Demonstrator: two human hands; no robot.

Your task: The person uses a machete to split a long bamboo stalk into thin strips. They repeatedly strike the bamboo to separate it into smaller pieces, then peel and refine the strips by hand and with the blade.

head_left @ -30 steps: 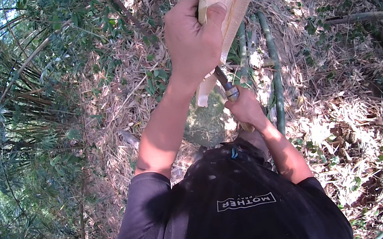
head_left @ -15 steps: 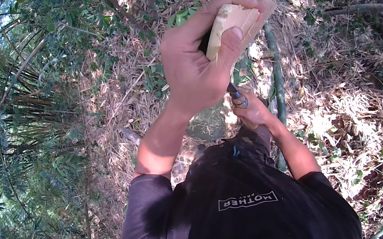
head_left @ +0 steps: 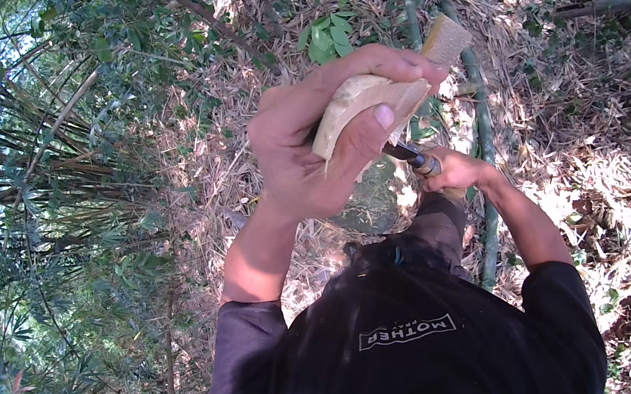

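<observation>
A pale, curved piece of wood (head_left: 366, 98) is gripped in my left hand (head_left: 288, 148), raised in front of me. My fingers wrap over its far side and the thumb presses its near face. One end of the wood sticks out past the fingertips to the upper right. Below and to the right, my right hand (head_left: 455, 168) is closed round the handle of a knife (head_left: 406, 153). Its dark blade points up-left toward the wood, with a metal collar at the handle. The blade's tip is hidden behind the wood and left hand, so I cannot tell whether they touch.
Dry bamboo leaves (head_left: 580, 184) cover the ground. Green poles (head_left: 480, 121) run lengthwise beyond my right hand. A grey-green stone-like patch (head_left: 371, 204) lies below my hands. Dense foliage (head_left: 42, 259) fills the left, and a log (head_left: 599, 8) lies at the far right.
My left hand has shifted slightly left and down, turning the wood so its far end shows more. My right hand has moved right with the knife, and more of the blade is visible.
</observation>
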